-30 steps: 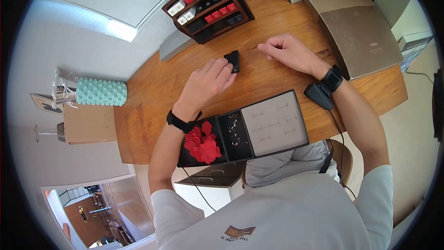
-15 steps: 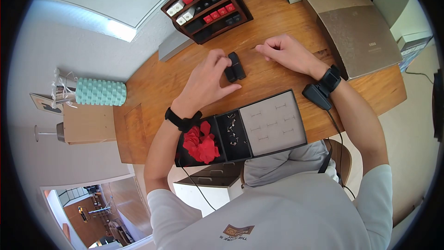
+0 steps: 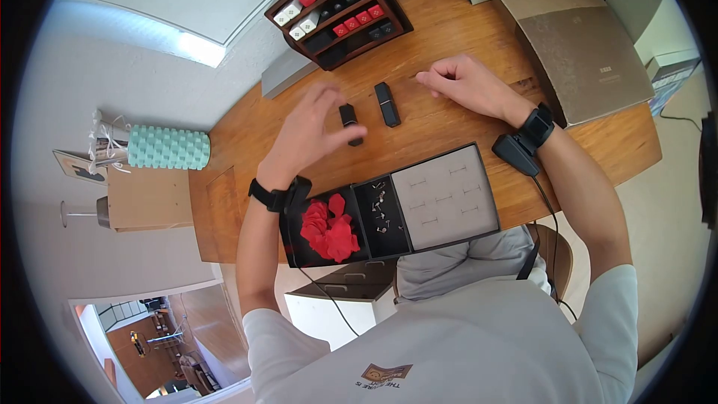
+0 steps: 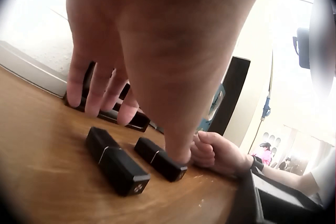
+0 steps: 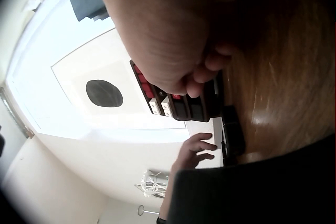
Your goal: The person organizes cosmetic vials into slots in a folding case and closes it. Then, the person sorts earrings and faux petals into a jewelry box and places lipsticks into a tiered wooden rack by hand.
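Observation:
Two black lipstick tubes with silver bands lie roughly parallel on the wooden table. My left hand [image 3: 299,135] hovers around the left lipstick [image 3: 348,117], fingers extended and thumb spread away from them. In the left wrist view this lipstick [image 4: 116,163] lies on the wood below the fingertips, the other one [image 4: 157,158] just right of it. In the head view, the right lipstick [image 3: 387,105] lies between the hands, touched by neither. My right hand [image 3: 475,88] rests on the table, fingers loosely curled, with nothing seen in them.
A dark wooden rack [image 3: 329,57] with red, white and black square-ended tubes stands at the back. Near the front edge is a black box [image 3: 407,247] with red petals [image 3: 329,232], small metal pieces and a grey slotted panel [image 3: 441,194]. A brown box [image 3: 576,52] stands right.
My left hand has let go of the lipsticks, which lay side by side. Since then the left lipstick and the hand have shifted left, leaving a gap. The right hand stays put.

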Demonstrator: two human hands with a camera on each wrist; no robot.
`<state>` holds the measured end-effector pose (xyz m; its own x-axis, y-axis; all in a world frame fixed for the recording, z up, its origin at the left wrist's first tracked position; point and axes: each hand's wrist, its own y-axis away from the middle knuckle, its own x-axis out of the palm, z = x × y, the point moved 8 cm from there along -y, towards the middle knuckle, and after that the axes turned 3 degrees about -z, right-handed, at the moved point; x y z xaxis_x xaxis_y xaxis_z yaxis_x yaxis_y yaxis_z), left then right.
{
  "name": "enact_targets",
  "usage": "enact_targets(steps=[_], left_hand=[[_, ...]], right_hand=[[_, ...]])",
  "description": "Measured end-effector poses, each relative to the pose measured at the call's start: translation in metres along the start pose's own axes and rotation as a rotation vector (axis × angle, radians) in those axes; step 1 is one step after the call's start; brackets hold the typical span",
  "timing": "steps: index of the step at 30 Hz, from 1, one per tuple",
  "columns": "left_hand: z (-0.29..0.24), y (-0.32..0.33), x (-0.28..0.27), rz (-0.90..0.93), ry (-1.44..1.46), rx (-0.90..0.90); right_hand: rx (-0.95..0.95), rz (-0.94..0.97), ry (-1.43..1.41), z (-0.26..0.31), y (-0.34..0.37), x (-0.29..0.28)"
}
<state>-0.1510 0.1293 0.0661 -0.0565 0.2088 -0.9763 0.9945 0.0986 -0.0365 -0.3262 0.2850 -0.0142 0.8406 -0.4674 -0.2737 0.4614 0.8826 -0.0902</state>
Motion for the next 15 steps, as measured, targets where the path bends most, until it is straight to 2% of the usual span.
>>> enact_targets(steps=[2,3,5,7,9,15], left_hand=[[-0.01,-0.02,-0.024,-0.249,-0.129,0.08],[-0.011,-0.035,-0.027,-0.253,-0.13,0.081],[-0.027,-0.057,-0.047,-0.502,-0.331,0.219],[-0.024,-0.077,-0.047,-0.541,-0.385,0.249],[-0.022,-0.09,-0.041,-0.556,-0.456,0.282],[-0.02,-0.091,-0.036,-0.59,-0.444,0.286]], right_hand=[[0.004,-0.003,-0.003,-0.001,0.0,0.0],[0.009,-0.007,0.001,0.0,0.0,-0.001],[0.035,-0.002,0.021,0.0,0.0,-0.001],[0.057,0.0,0.054,-0.003,0.0,-0.002],[-0.034,-0.008,-0.03,-0.001,0.0,-0.001],[-0.034,0.003,0.042,-0.002,-0.001,0.0]])
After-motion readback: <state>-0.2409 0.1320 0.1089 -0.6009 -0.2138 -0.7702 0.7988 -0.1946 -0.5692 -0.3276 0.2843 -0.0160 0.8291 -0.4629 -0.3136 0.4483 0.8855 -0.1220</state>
